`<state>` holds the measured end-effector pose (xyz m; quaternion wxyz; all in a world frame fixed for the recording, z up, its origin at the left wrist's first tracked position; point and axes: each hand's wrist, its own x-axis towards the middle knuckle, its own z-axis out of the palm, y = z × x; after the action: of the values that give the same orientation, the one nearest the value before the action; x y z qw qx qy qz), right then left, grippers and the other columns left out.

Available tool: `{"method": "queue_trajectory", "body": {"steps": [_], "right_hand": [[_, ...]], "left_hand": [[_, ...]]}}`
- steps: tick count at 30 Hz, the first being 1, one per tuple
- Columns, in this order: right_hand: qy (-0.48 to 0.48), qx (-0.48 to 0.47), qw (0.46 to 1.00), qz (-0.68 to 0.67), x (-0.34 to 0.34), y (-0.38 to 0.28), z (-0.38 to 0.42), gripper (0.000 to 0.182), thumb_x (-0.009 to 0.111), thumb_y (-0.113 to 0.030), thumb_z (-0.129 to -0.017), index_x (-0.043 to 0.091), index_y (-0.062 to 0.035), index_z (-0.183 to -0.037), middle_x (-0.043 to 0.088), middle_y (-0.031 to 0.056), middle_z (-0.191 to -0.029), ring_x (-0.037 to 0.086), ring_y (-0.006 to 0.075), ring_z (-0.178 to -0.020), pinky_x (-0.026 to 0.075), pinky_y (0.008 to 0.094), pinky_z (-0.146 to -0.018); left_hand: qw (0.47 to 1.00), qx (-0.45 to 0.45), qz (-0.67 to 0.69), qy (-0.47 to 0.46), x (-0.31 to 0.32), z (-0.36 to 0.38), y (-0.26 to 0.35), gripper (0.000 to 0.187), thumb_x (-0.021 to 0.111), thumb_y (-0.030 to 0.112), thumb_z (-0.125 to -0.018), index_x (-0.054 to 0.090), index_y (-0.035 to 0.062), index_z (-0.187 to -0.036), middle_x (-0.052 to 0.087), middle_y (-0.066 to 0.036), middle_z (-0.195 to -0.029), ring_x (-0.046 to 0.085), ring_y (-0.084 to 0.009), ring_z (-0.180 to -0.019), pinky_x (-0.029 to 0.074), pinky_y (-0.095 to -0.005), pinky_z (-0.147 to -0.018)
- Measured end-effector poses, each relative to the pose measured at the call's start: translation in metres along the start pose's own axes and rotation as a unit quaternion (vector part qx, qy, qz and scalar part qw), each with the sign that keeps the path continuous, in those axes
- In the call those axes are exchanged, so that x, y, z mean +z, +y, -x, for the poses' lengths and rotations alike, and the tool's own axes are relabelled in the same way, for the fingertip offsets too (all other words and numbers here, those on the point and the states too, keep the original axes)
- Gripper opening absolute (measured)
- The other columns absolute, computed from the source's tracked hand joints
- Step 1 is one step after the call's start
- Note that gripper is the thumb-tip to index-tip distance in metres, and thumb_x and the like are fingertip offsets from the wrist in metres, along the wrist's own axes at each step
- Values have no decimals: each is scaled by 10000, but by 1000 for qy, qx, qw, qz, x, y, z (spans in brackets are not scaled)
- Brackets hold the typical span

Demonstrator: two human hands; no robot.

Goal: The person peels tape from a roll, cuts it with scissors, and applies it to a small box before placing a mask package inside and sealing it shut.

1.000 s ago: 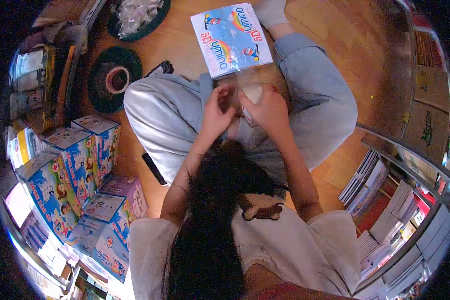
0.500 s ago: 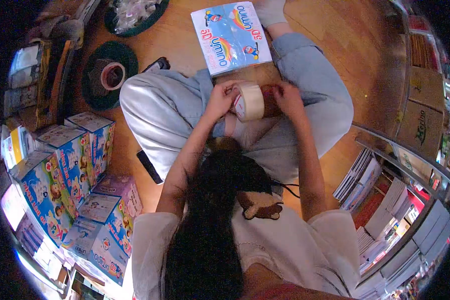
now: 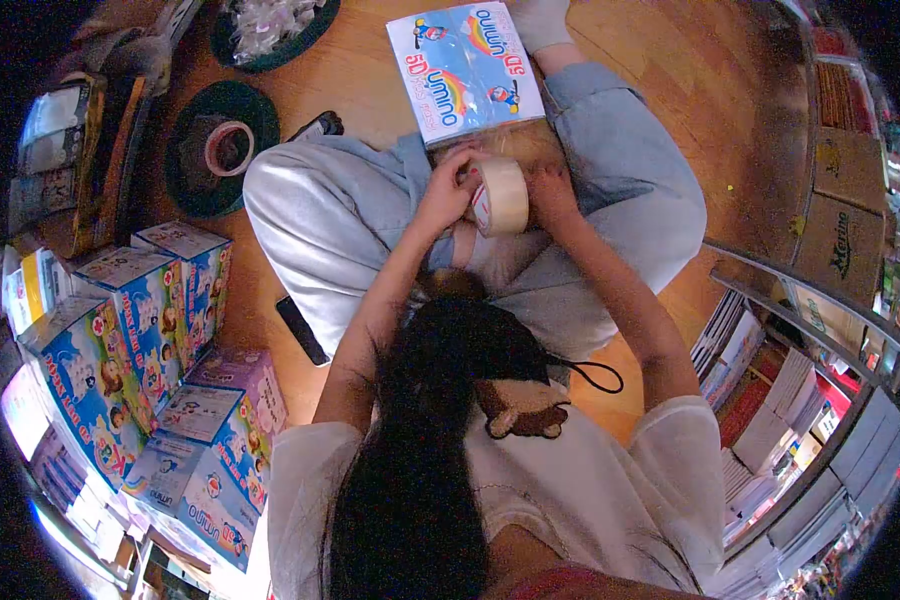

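My left hand [image 3: 447, 192] is closed around the near side of a wide roll of packing tape [image 3: 511, 196], which stands on edge over my crossed legs. Beside the roll, my right hand [image 3: 553, 197] has its fingers curled against the brown lower side of a box; what they pinch, if anything, is hidden. The box, a white and blue "Umino 5D" carton [image 3: 467, 72] with rainbow prints, lies between my legs just beyond both hands. A shiny clear strip shows near its lower edge.
Stacked printed cartons [image 3: 135, 345] stand at the left. A dark green round stool [image 3: 192, 175] carries another tape roll [image 3: 229, 149]; a second green one [image 3: 270, 55] holds clear plastic pieces. A phone [image 3: 302, 330] lies by my left knee. Shelves with paper stacks [image 3: 765, 420] and brown cartons [image 3: 838, 245] line the right.
My right hand has moved slightly up and left, closer to the tape roll and against the box. The roll and my left hand have shifted slightly upward. The box has moved a little to the right.
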<state>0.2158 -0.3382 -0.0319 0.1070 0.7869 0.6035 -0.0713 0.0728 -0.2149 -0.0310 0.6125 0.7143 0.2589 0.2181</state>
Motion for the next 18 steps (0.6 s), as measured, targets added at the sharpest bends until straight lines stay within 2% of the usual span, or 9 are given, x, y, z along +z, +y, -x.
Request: {"method": "queue_trajectory", "body": {"steps": [4, 7, 10, 13, 15, 18], "right_hand": [[-20, 18, 999, -22, 7, 1, 1, 280, 473, -131, -787, 522, -86, -1059, 582, 149, -958, 589, 307, -832, 486, 417, -676], [-133, -4, 983, -125, -16, 16, 1, 219, 598, -138, -670, 591, -26, -859, 594, 177, -823, 586, 311, -794, 472, 440, -692], [-131, 23, 979, -155, -53, 33, 15, 231, 663, -133, -597, 592, -9, -778, 596, 199, -739, 588, 339, -755, 474, 435, -682], [-134, 2, 987, -90, -96, 51, 25, 320, 702, -149, -549, 598, -20, -823, 605, 190, -782, 589, 338, -762, 476, 408, -685], [-169, 57, 967, -183, -130, 64, 25, 335, 678, -111, -581, 588, -27, -894, 610, 183, -800, 596, 317, -738, 475, 387, -663], [-147, 31, 956, -253, -145, 98, 33, 364, 704, -152, -583, 579, -65, -913, 624, 140, -805, 604, 280, -721, 482, 371, -631]], "left_hand": [[1000, -6, 9, 1, 2, -1, -4, 265, 565, -17, -734, 553, 24, -996, 501, -135, -1123, 458, -261, -1080, 358, -321, -905], [1000, -6, 10, -15, -1, -3, -3, 267, 563, -20, -734, 553, 25, -996, 502, -133, -1114, 457, -267, -1077, 353, -321, -911], [999, -1, 30, -13, 1, -2, -7, 267, 562, -20, -732, 554, 27, -995, 504, -135, -1105, 459, -272, -1069, 353, -319, -911], [998, -16, 64, -10, 4, -3, -14, 260, 559, -15, -736, 558, 29, -992, 506, -133, -1100, 460, -270, -1064, 355, -319, -908], [999, -23, 41, -7, 3, -2, -14, 253, 557, -9, -740, 561, 31, -991, 505, -132, -1102, 459, -264, -1066, 358, -316, -905], [999, -33, 15, -10, -1, -1, 0, 258, 560, 1, -743, 562, 31, -1000, 500, -133, -1115, 452, -257, -1080, 362, -309, -900]]}}
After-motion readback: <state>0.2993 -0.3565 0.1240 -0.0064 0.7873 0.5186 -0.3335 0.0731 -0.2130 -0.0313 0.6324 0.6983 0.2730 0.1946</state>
